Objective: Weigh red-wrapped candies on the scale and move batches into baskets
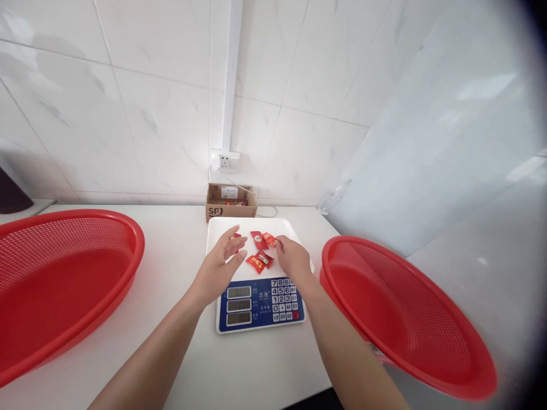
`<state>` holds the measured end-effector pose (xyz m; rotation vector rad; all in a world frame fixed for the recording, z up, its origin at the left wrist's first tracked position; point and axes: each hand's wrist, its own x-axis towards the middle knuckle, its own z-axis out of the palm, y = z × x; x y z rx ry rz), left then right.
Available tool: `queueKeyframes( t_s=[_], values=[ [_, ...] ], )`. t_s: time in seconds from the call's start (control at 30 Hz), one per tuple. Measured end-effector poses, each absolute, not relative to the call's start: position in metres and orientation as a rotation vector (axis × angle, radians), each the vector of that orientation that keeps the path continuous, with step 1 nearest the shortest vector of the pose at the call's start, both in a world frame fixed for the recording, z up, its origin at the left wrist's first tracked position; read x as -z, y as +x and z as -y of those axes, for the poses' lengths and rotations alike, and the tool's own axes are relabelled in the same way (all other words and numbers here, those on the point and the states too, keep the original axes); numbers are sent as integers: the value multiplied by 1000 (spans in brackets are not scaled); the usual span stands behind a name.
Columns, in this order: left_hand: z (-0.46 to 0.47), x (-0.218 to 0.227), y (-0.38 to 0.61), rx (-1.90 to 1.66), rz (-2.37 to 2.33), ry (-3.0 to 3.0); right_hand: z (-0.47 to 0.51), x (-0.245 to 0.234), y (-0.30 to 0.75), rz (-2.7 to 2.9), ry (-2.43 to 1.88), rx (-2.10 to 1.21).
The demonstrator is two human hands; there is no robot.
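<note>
Several red wrapped candies (258,262) lie in a loose group on the white pan of a digital scale (261,306). At the pan's left side is my left hand (220,266), fingers apart and curved, with another red candy (237,234) partly hidden behind them. The thumb and fingers of my right hand (293,257) are pinched together on the right end of a red candy (269,239). That candy lies beside one more candy (258,240). The scale's blue panel has three small displays and a keypad.
A large red plastic basket (135,245) stands on the left, and a second red basket (329,267) is at the right edge of the white table (171,273). Behind the scale, a cardboard box (231,212) holds some small items. A wall socket (225,162) is above it.
</note>
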<state>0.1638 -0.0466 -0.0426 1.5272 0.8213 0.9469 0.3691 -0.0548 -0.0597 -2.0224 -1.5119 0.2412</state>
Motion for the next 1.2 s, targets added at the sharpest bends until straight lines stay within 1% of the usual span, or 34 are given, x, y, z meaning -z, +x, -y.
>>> queueKeyframes(
  t_s=[0.13, 0.3, 0.37, 0.47, 0.67, 0.93, 1.1, 1.2],
  values=[
    [48, 42, 167, -869, -888, 1663, 73, 45, 357, 1451, -1805, -379],
    [51, 39, 168, -874, -837, 1773, 93, 33, 335, 1309, -1385, -780],
    [51, 39, 167, -901, -799, 1773, 98, 31, 329, 1284, -1329, -866],
    [52, 39, 167, -873, -755, 1758, 103, 27, 326, 1298, -1371, -900],
    [56, 41, 171, -862, -739, 1730, 106, 25, 325, 1286, -1433, -776],
    [58, 39, 172, -890, -820, 1858, 107, 29, 326, 1322, -1489, -715],
    [46, 47, 167, -1005, -1067, 2143, 90, 44, 349, 1370, -1750, -345],
    [34, 56, 162, -1048, -1154, 2220, 71, 54, 366, 1418, -1805, -234]
  ],
)
